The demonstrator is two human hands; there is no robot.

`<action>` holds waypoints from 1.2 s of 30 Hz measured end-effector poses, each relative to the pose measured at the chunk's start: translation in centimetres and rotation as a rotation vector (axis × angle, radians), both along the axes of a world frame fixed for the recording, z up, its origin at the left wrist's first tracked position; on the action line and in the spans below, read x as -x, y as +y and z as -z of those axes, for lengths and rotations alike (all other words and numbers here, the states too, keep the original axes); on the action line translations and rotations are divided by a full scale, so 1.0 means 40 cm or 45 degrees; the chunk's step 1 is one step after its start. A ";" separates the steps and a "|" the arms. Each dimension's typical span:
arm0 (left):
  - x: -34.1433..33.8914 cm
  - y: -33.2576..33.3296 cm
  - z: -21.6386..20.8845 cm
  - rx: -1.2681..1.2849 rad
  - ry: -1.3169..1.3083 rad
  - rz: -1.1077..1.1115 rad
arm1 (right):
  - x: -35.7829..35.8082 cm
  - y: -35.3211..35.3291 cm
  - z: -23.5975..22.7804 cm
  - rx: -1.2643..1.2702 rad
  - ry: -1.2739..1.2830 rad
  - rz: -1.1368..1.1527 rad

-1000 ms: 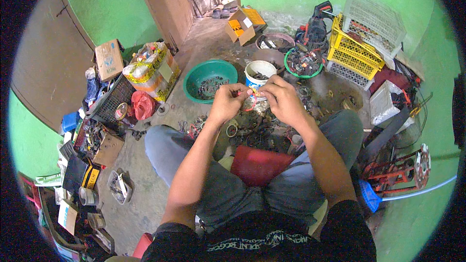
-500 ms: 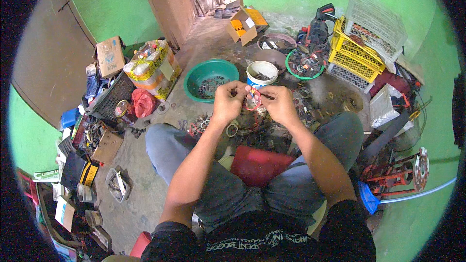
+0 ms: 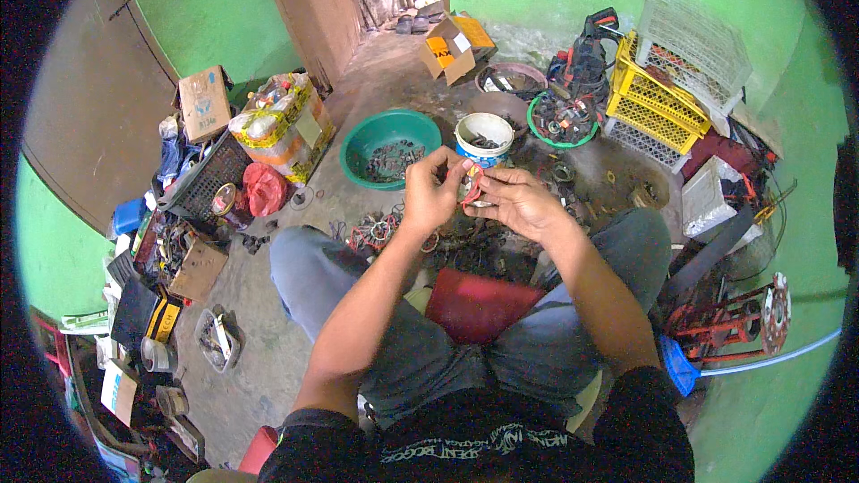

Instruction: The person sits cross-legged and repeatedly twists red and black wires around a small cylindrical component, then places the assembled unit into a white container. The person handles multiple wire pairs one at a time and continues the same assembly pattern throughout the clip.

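Between my two hands, above the pile on the floor, is a small red ring-shaped part with thin wires (image 3: 472, 188). My left hand (image 3: 429, 192) pinches its left side between thumb and fingers. On its other side, my right hand (image 3: 523, 203) holds the edge with thumb and fingertips. The fingers partly hide the part, so its exact kind is unclear. Just beyond them stands a white and blue bucket (image 3: 481, 152) with dark pieces in it. Loose parts and reddish wire rings (image 3: 376, 230) lie below on the floor.
A green basin (image 3: 353, 139) holding small dark pieces stands beyond my left hand. Farther right are a green-rimmed basket (image 3: 562, 144) full of parts and stacked yellow crates (image 3: 658, 94). A red block (image 3: 479, 304) lies between my legs. A taped bundle (image 3: 300, 130) stands left.
The red part has turned to a narrower view in my hands. My right hand has rolled over, its fingers now more stretched out across the part. My left hand has shifted slightly right.
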State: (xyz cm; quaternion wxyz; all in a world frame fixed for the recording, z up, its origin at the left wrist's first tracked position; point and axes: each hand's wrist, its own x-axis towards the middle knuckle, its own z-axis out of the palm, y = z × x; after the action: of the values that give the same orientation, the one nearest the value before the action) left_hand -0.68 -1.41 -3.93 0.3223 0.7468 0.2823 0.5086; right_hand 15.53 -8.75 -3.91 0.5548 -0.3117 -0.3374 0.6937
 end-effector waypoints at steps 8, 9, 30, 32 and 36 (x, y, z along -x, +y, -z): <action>0.000 -0.011 -0.029 0.267 0.027 0.188 | 0.000 -0.005 -0.008 -0.041 0.094 -0.025; -0.004 -0.009 -0.028 0.202 0.046 0.137 | 0.004 -0.006 -0.011 -0.030 -0.056 0.104; 0.012 0.023 -0.020 -0.084 0.247 -0.050 | -0.025 0.000 -0.046 0.107 0.071 0.262; 0.019 0.026 -0.019 -0.086 0.201 -0.039 | -0.066 -0.006 -0.050 0.074 0.301 -0.162; 0.029 0.028 -0.048 -0.157 0.129 -0.061 | -0.115 -0.026 -0.091 -0.066 -0.117 -0.180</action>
State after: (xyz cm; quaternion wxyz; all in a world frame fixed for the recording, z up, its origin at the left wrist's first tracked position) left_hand -1.83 -0.31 -2.01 0.2490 0.7829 0.2841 0.4942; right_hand 20.15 -9.78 -0.25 0.4961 -0.3042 -0.4015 0.7072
